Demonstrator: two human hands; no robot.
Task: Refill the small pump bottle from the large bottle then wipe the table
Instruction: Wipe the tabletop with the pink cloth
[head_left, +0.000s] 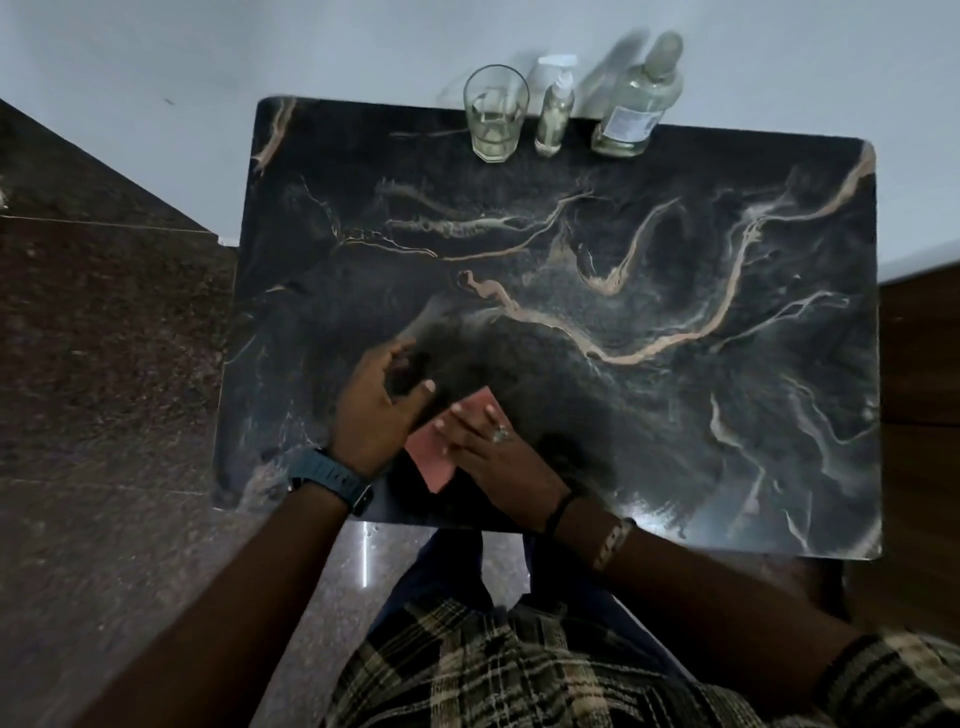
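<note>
A pink cloth (435, 457) lies flat on the black marble table (623, 322) near its front edge. My right hand (493, 447) presses flat on the cloth, fingers spread. Just left of the cloth, my left hand (376, 410) hovers with its fingers apart and holds nothing. At the table's far edge stand the small pump bottle (555, 117) and, to its right, the large clear bottle (636, 101), both upright and capped.
A drinking glass (493, 117) with a little liquid stands left of the pump bottle. A pale wall runs behind the table. Dark stone floor lies to the left, and a wooden surface shows at the right.
</note>
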